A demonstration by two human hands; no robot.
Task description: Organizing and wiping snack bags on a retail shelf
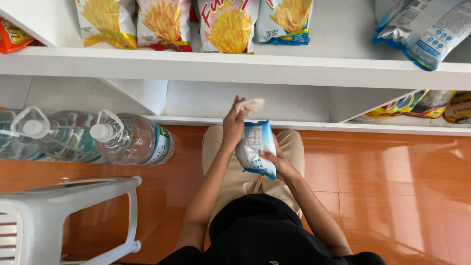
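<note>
My right hand [276, 162] grips a blue and white snack bag [255, 147], held upright over my lap. My left hand [234, 122] is raised just above the bag and pinches a small pale cloth [250, 104], which looks blurred. Both hands are in front of the lower white shelf [294, 126], close to its edge. My knees in beige trousers are under the bag.
Several snack bags [228, 24] stand on the upper white shelf [235, 66], with blue and white bags [424, 27] at the right. Large water bottles [130, 140] lie on the orange tiled floor at the left. A white plastic stool [54, 216] is at the lower left.
</note>
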